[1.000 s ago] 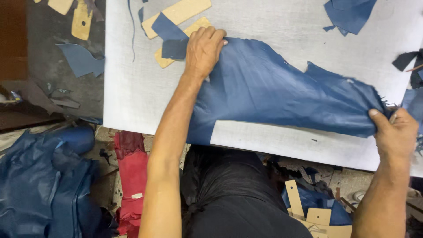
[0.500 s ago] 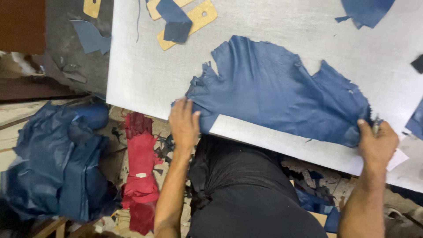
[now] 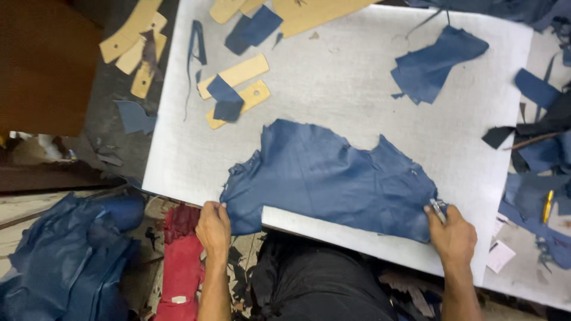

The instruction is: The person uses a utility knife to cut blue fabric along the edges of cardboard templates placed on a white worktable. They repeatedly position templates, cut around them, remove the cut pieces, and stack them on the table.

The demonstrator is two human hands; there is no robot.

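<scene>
A: Blue leather piece [image 3: 333, 178], large, irregular outline, ragged torn-looking edges. Lies flat on the white cutting board [image 3: 333, 89], near edge of the board, its lower left corner hanging over the rim.

B: Surface?

A: Matte, fine grain, a few shallow creases. Notch in the top edge right of middle; frayed tags along the left side.

B: Hands?

A: Left hand [image 3: 214, 229] closed on the overhanging left corner, fingers curled over the leather at the board's edge. Right hand [image 3: 453, 233] pinches the far right tip of the piece; a small pale, metallic-looking object [image 3: 437, 209] shows at its fingers, too small to identify.

B: The board itself?

A: White, faintly woven texture, rectangular, set on a dark tabletop [image 3: 113, 101].

B: What lies around?

A: Tan cardboard patterns [image 3: 238, 74], flat oblong strips with rounded ends, some with punched holes, at the board's upper left, small blue offcuts [image 3: 226, 102] lying across them. A crumpled blue scrap [image 3: 431, 65] upper right, well apart from the main piece. More blue and black cuttings [image 3: 544, 137] past the right edge. Below left, on the floor, a heap of glossy blue hides [image 3: 65, 255] beside a folded red hide [image 3: 181, 267]. Person's dark trousers [image 3: 315, 279] at bottom centre.
</scene>
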